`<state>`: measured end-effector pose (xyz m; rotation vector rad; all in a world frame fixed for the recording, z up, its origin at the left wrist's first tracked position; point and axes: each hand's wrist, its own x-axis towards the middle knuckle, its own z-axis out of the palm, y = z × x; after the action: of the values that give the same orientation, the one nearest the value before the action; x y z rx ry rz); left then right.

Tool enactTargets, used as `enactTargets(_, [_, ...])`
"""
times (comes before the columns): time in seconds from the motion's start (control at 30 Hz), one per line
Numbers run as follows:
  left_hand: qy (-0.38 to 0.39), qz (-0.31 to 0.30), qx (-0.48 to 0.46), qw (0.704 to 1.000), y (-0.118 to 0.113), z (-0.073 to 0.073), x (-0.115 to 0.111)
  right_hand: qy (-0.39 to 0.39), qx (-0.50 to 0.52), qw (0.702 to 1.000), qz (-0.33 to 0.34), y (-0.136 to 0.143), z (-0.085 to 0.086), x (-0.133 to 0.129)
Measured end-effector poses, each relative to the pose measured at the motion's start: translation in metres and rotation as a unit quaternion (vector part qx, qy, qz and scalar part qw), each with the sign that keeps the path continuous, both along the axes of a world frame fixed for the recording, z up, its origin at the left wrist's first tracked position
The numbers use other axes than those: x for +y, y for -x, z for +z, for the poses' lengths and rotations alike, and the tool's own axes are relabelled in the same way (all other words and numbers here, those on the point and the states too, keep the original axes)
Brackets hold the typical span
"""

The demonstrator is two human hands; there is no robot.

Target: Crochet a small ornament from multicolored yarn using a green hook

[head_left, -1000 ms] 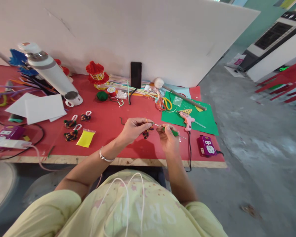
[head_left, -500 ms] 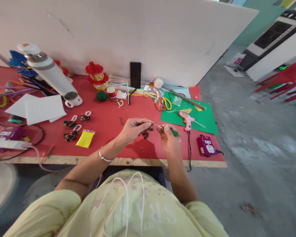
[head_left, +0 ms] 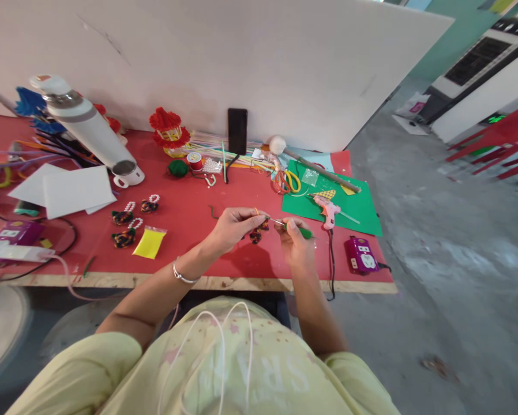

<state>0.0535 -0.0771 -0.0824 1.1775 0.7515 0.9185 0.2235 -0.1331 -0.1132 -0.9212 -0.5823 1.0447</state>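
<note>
Between finger and thumb, my left hand (head_left: 237, 227) pinches a small dark multicoloured yarn piece (head_left: 258, 233), which hangs above the red table cover (head_left: 190, 219). My right hand (head_left: 297, 239) is closed around the green handle of a thin metal-tipped tool (head_left: 303, 231), perhaps a crochet hook. Its tip points left and meets the yarn piece at my left fingertips. Exactly how tip and yarn engage is too small to make out. Similar yarn pieces with white bead loops (head_left: 124, 238) lie to the left, beside a yellow packet (head_left: 150, 242).
A pink glue gun (head_left: 328, 211) lies on green sheets (head_left: 302, 207) at right, its cord near a purple power box (head_left: 361, 256). Scissors (head_left: 293, 181), a green yarn ball (head_left: 178, 168), a phone (head_left: 237, 131), a mug (head_left: 128, 174) and a flask (head_left: 90, 129) stand or lie farther back.
Almost nothing differs. Both hands keep their place and grip, and the tool's tip stays at the yarn piece.
</note>
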Motion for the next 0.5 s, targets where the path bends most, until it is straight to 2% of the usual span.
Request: enactTargets(0.5, [0.006,-0.003,-0.007,1.000,0.0007,0.0018,-0.0007,-0.001,-0.001,1.000,-0.008,0.0006,-0.0005,-0.0004])
